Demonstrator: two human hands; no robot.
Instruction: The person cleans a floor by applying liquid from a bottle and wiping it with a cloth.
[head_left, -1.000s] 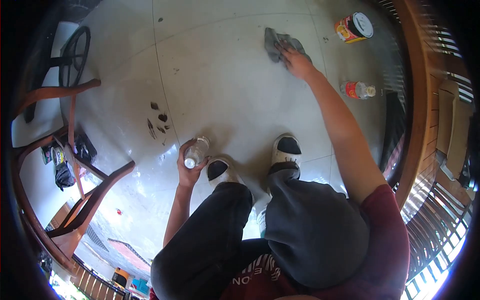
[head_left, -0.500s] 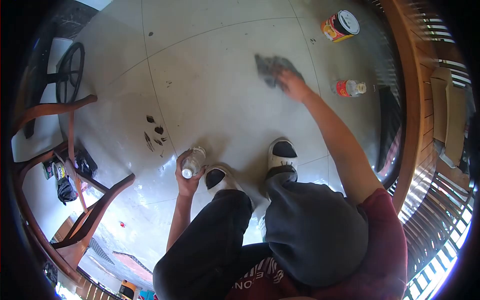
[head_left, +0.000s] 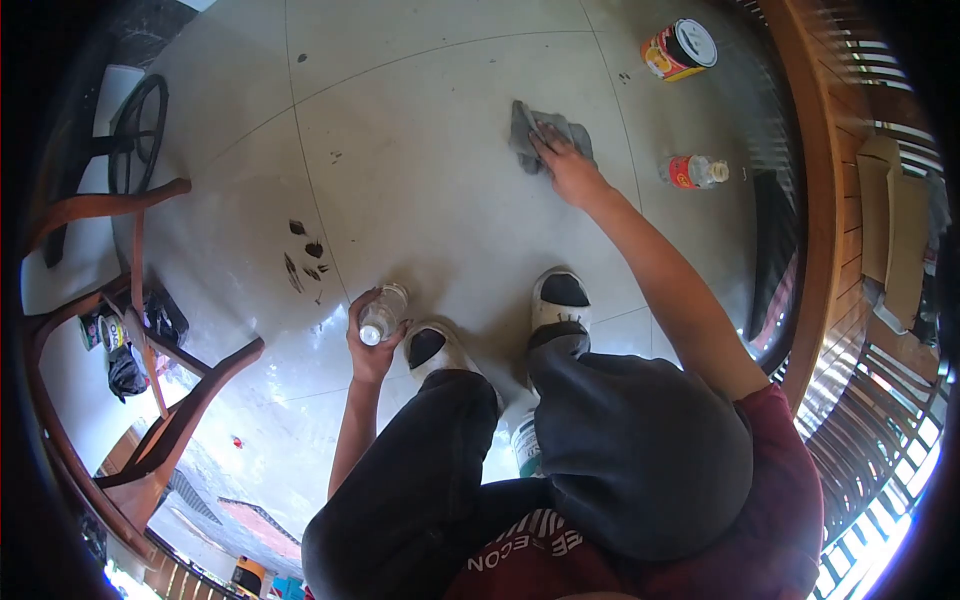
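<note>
Holding close in by the white-and-black shoe (head_left: 428, 348), the left hand (head_left: 370, 352) has its fingers clamped around a clear plastic bottle with a white cap (head_left: 388, 308), cap end towards the person. Beyond it, dark smudges (head_left: 313, 250) mark the pale tiled floor (head_left: 430, 205). Further out, here's the right hand (head_left: 574, 176), arm stretched long, fingers laid over a crumpled grey cloth (head_left: 574, 130) on the tiles (whether they pinch any of it, I cannot tell). Over to its right, a clear bottle with a red label (head_left: 686, 172) lies on its side, and past that comes the red-and-yellow tin with a white lid (head_left: 672, 58).
</note>
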